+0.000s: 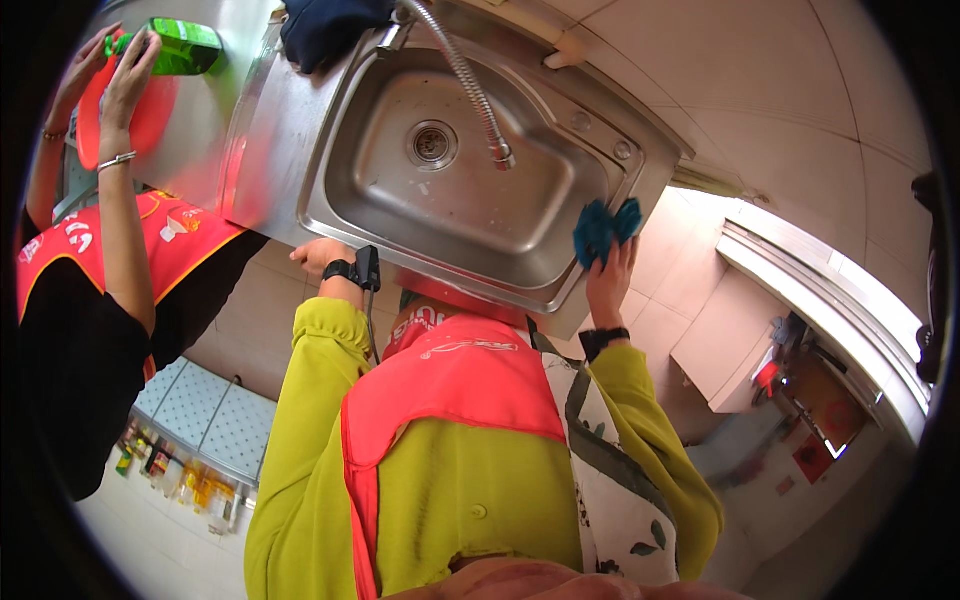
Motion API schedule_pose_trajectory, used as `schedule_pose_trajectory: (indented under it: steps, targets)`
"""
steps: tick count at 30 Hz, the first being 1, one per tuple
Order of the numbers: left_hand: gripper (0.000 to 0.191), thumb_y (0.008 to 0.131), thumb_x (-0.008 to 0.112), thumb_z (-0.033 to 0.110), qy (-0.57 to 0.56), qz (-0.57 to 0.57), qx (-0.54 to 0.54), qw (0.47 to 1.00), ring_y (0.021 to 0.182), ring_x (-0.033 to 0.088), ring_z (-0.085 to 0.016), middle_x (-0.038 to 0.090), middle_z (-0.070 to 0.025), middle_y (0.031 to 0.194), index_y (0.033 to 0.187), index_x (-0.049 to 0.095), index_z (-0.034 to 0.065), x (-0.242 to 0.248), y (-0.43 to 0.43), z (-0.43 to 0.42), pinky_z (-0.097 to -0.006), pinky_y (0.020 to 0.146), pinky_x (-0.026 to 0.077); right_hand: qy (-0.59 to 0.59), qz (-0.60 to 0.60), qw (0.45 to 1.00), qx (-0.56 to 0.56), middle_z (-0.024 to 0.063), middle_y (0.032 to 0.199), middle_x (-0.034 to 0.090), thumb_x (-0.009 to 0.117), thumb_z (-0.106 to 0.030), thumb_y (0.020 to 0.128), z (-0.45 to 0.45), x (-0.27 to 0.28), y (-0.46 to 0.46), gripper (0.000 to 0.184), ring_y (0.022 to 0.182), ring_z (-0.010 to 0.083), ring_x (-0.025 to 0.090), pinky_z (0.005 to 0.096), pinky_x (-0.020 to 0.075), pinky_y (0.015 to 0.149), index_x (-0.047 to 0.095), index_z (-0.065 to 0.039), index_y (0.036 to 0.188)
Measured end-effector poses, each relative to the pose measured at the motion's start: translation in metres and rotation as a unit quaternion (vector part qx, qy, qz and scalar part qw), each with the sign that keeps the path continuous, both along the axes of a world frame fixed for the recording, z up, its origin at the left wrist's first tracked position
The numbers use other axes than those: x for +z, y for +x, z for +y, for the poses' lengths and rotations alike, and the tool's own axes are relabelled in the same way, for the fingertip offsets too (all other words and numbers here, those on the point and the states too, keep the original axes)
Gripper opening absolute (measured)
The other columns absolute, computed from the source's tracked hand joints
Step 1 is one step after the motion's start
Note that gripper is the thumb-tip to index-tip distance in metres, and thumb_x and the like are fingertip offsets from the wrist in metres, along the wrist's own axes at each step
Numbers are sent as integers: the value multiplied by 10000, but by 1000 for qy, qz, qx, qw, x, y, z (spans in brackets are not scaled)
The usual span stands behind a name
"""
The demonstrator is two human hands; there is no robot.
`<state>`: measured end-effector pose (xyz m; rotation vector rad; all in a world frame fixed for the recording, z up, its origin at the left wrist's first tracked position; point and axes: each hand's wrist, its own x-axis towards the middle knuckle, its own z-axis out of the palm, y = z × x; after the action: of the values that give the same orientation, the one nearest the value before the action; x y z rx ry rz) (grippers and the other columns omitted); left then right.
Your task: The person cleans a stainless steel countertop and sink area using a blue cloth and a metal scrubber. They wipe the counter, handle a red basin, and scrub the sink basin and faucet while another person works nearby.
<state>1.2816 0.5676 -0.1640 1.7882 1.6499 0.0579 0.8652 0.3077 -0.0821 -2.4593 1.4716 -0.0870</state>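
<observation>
My right hand (612, 276) holds a crumpled teal cloth (598, 234) against the right rim of the stainless steel sink (314, 196). My left hand (323, 256) is at the front edge of the steel counter (264, 157), left of the basin. Its fingers are mostly hidden, so their grip is unclear. Over the basin hangs a flexible metal faucet hose (470, 81), its nozzle pointing down. The round drain strainer (433, 145) shows in the basin floor, where a few wet spots lie.
At the left, another person's hands (129, 82) hold a green bottle (182, 47) over a red basin (142, 124). Dark blue fabric (334, 31) lies behind the sink's left corner. Several bottles (196, 487) stand by a pale blue tiled surface (206, 409).
</observation>
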Motion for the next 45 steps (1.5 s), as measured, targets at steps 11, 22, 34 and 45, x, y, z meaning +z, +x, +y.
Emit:
schedule_pose_trajectory:
  steps: [11,22,34,45]
  targets:
    - [780,1021,250,546,24,21,24,999,1129,615,-461,659,-295,1185,1143,673,-99,-17,7,7,-494,1037,442,-106,226,827,503,152,1284,625,571,-144,804,-114,-61,114,256,1211,339,526,465,375,1063,720,-72,999]
    - [749,1027,264,547,-36,21,48,998,1096,634,-435,675,-254,1197,1153,672,-69,-2,7,-4,-486,962,481,184,319,880,301,194,1083,675,592,-175,818,38,-118,81,218,997,392,617,478,484,845,730,-41,922]
    - [753,1027,261,546,-43,8,36,998,1081,639,-440,680,-260,1175,1132,678,-72,7,3,-10,-491,954,488,196,56,954,220,194,995,711,553,-174,827,-24,-52,164,265,950,391,660,497,515,825,736,-108,1007]
    - [754,1026,263,546,-62,13,28,998,1067,643,-447,686,-263,1155,1123,680,-75,20,5,-16,-494,948,496,134,223,901,346,199,863,696,613,-146,781,58,-62,55,202,858,341,686,466,538,774,737,-65,920]
